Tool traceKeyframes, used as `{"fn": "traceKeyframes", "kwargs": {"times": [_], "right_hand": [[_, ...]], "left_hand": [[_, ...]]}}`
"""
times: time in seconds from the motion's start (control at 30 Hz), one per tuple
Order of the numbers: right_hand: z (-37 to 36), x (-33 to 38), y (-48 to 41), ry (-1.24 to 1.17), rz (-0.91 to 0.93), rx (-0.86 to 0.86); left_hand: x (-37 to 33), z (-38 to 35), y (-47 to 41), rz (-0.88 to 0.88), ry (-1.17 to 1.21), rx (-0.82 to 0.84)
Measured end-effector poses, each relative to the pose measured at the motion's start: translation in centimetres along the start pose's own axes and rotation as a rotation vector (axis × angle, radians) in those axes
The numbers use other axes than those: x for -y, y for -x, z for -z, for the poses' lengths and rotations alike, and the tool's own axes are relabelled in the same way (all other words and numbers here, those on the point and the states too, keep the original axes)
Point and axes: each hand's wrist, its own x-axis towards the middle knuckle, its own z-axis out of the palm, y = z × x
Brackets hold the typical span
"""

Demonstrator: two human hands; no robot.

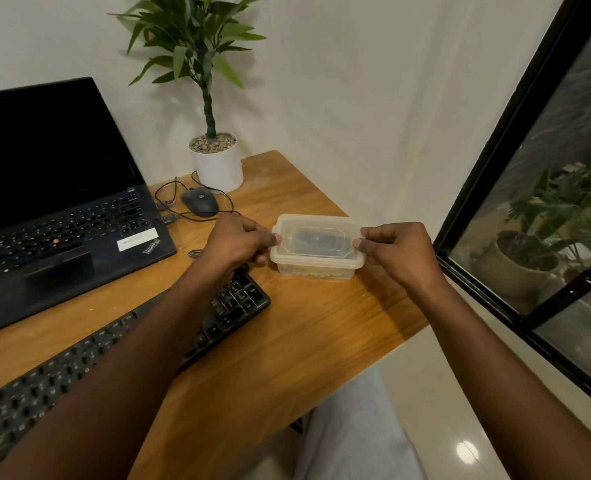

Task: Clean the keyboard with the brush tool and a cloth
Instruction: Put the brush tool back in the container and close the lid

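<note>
Black keyboard (62, 372), partly under the left forearm (131, 375), lies diagonally, its far end just left of a clear lidded container (316, 249). Left hand (238, 239) and right hand (396, 252) pinch the container's opposite ends.

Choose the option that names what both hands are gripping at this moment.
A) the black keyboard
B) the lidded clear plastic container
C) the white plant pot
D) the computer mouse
B: the left hand and the right hand each pinch one end of the clear plastic container, which stands with its lid on, on the wooden desk to the right of the keyboard.
</note>
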Motion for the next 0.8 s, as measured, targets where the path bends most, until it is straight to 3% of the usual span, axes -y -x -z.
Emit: {"fn": "traceKeyframes", "kwargs": {"times": [0.2,0.33,0.53,0.8], "right_hand": [[0.7,-0.3,0.2,-0.04,-0.031,0.043],[1.5,-0.6,0.5,-0.062,-0.109,-0.05],[1.0,-0.3,0.9,-0.255,-0.376,0.117],[0.0,0.3,0.7,-0.414,-0.469,0.175]], "left_hand": [[0.0,0.4,-0.4,0.12,0.009,0.046],[-0.2,0.1,-0.7,0.193,0.029,0.066],[-1.0,-0.8,-0.7,0.256,0.063,0.063],[-1.1,-1.2,-0.3,0.33,0.204,0.104]]}}
